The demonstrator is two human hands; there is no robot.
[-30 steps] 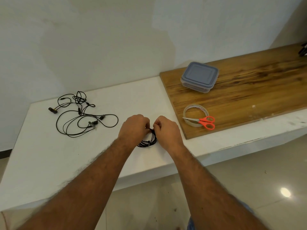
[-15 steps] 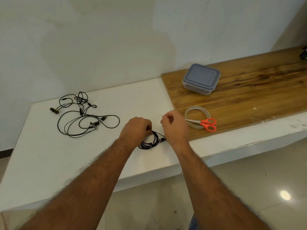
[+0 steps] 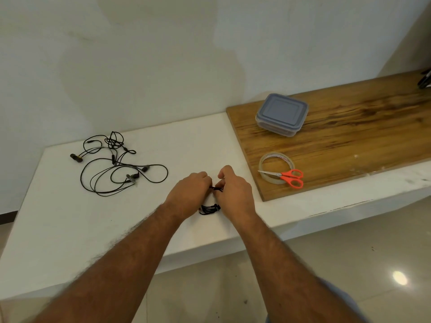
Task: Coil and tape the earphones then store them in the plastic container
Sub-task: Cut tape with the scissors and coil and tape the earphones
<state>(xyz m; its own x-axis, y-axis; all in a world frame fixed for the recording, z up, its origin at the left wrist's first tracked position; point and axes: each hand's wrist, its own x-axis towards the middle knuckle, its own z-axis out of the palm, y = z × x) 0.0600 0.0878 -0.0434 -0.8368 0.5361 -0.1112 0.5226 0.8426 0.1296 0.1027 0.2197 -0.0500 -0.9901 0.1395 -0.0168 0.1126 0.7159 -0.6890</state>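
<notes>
A small black coil of earphones [image 3: 208, 209] lies on the white counter [image 3: 70, 229] between my two hands. My left hand [image 3: 189, 193] grips the coil's left side with curled fingers. My right hand [image 3: 234, 193] pinches the cable at the coil's top right. A clear tape roll [image 3: 268, 158] lies on the wooden board [image 3: 349, 141] with orange-handled scissors [image 3: 288, 177] resting across it. The plastic container [image 3: 281, 114], closed by its grey lid, stands at the board's back left. Most of the coil is hidden under my hands.
Loose black earphones [image 3: 116, 164] lie tangled on the counter's back left. A white wall runs behind the counter. The counter's front edge drops to a tiled floor [image 3: 349, 264]. A dark object [image 3: 425, 80] shows at the far right edge.
My right hand lifted off the coil toward the tape, then came back and took hold of the cable again. The left hand kept its grip on the coil.
</notes>
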